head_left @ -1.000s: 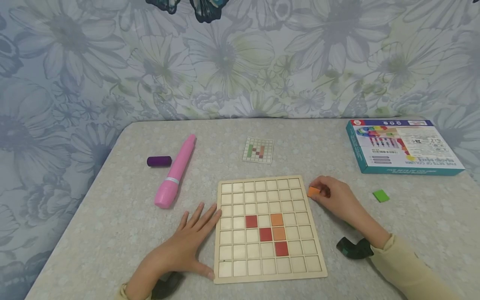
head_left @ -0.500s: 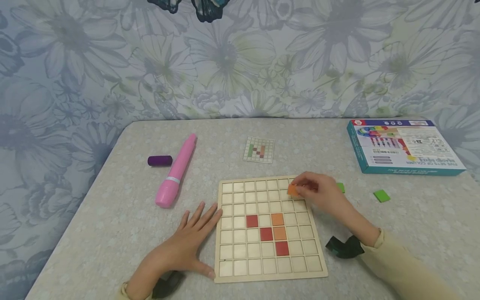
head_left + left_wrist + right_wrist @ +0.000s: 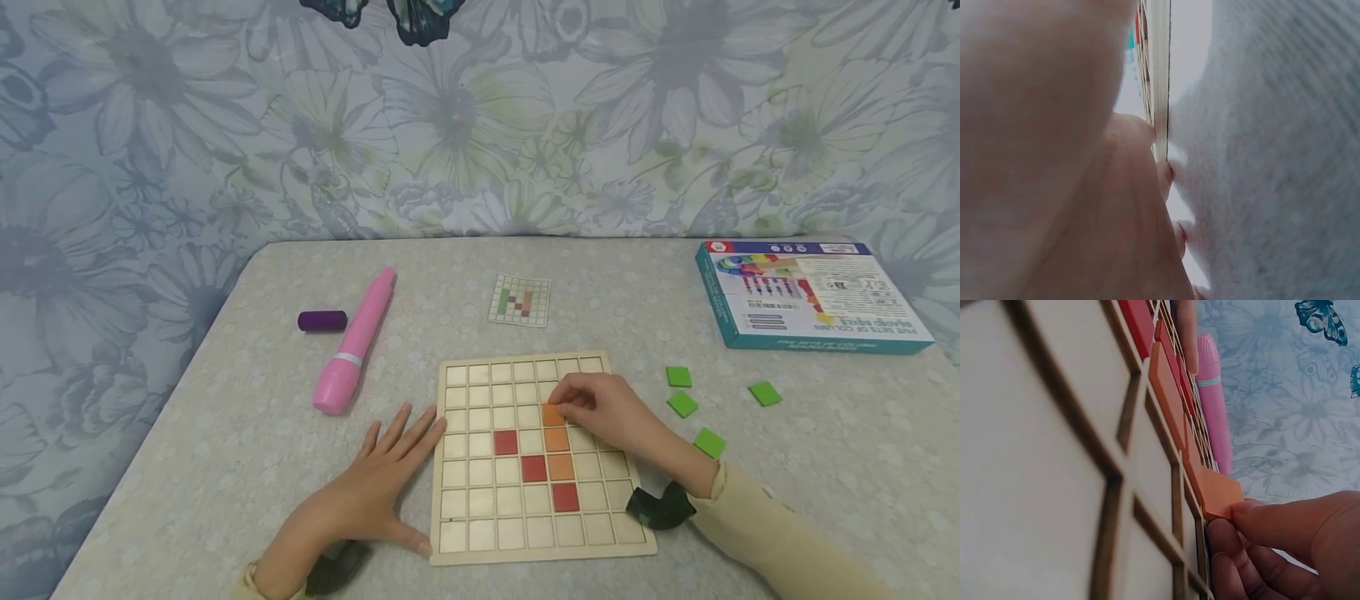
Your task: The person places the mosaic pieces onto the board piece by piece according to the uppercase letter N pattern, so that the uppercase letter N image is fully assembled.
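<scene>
My right hand (image 3: 603, 408) pinches an orange square tile (image 3: 1221, 494) between thumb and fingers. In the right wrist view the tile is tilted, one edge at the wooden grid board (image 3: 480, 533). It is just beyond two orange tiles (image 3: 559, 467) lying in one column. Three red tiles (image 3: 534, 468) sit in other cells, stepping down diagonally. Spread flat on the table, my left hand (image 3: 360, 500) touches the board's left edge with fingertips and thumb. Several green tiles (image 3: 682, 404) lie on the table to the right of the board.
Beyond the board lies a small pattern card (image 3: 519, 300) with coloured squares. A pink pen-shaped object (image 3: 352, 346) and a purple cylinder (image 3: 322, 321) are at the left. A flat teal-edged box (image 3: 813, 296) lies at the back right.
My right hand has carried the orange tile leftward from beside the board to the cell above the other orange tiles. More green tiles have come into view. The left hand has stayed put.
</scene>
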`<state>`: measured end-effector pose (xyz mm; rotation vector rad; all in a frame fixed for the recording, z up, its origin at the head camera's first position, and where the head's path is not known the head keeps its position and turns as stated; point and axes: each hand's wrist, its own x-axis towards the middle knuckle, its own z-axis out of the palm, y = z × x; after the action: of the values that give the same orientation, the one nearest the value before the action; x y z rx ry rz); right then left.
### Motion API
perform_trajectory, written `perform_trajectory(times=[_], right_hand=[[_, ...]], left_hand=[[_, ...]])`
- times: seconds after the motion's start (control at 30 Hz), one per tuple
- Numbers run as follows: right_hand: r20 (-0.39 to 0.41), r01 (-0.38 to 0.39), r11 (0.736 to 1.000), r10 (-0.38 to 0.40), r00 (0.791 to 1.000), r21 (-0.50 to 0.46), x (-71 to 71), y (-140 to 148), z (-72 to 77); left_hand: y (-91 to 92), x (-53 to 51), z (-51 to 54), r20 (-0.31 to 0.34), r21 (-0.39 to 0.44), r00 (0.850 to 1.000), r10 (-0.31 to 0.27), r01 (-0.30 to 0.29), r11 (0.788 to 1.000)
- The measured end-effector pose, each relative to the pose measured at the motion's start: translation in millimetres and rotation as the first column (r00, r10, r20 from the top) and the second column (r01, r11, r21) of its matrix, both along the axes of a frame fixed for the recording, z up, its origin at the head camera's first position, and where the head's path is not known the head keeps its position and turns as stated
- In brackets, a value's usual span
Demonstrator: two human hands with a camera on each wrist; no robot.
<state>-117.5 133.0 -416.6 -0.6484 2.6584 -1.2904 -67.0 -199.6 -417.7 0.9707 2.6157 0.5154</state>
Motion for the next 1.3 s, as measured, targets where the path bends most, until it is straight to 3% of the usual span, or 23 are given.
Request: perform_trajectory(times=[0.37,0.53,0.67,0.83,0.97,1.2,1.3], right_hand=[[-0.1,-0.013,1.0,0.015,0.995,0.022,-1.7,-0.1,-7.1],[-0.04,0.011,1.0,-0.01,0.999,0.017,-1.4,0.5,-4.7],[0.014,0.052,0.998,-0.052,0.999,0.025,1.8,8.2,5.2],[-0.001,0.127,0.99,-0.128,0.992,0.054,10.6,41.0,23.5],[-0.03,0.204,0.975,-0.202,0.979,0.092,24.8,81.8,28.5],[0.013,0.307,0.916,-0.321,0.947,0.257,50.8,133.5,14.5],[0.002,0.291,0.907,-0.307,0.952,0.306,58.5,140.8,7.0]], left_hand=[[0.7,0.2,1.8,0.011,-0.003,1.0,0.006,-0.006,1.0],[0.6,-0.7,1.6,0.006,-0.004,1.0,0.004,-0.004,1.0],[0.4,-1.0,1.1,0.008,0.003,1.0,0.003,-0.003,1.0],[-1.1,-0.4,-0.3,0.009,0.005,1.0,0.008,-0.008,1.0],[-2.4,0.4,-2.1,0.004,0.002,1.0,0.012,-0.012,1.0],[-1.8,0.6,-2.9,0.001,0.007,1.0,0.015,-0.015,1.0],[-1.1,-0.6,-2.9,0.007,0.007,1.0,0.014,-0.014,1.0]])
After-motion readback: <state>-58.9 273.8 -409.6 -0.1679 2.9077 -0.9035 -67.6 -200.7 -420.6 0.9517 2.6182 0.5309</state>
